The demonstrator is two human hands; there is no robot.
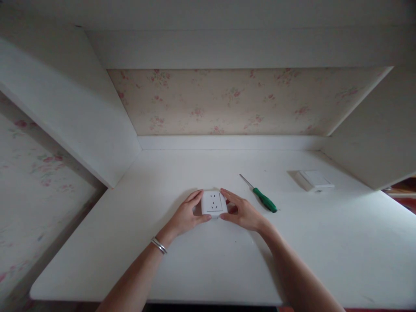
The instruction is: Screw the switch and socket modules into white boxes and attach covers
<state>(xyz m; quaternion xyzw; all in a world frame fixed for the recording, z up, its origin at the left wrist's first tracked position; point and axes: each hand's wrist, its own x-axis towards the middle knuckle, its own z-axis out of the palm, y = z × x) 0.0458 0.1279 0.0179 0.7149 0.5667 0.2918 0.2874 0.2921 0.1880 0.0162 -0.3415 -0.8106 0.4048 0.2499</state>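
A white wall socket (pixel 213 203) with several dark slots in its face lies face up on the white desk (pixel 201 264). My left hand (pixel 188 213) grips its left side, thumb at the front corner and fingers at the back corner. On the opposite side, my right hand (pixel 242 211) holds it the same way. Both hands are closed around the socket's edges, and its underside is hidden. To the right of my right hand lies a screwdriver (pixel 264 199) with a green handle, its metal tip pointing back and left.
A second white box-like fitting (pixel 315 179) sits farther right on the desk. White side panels (pixel 107 143) stand left and right, and a low ledge (pixel 227 142) runs along the back below floral wallpaper (pixel 211 102). The desk's front edge is near my forearms.
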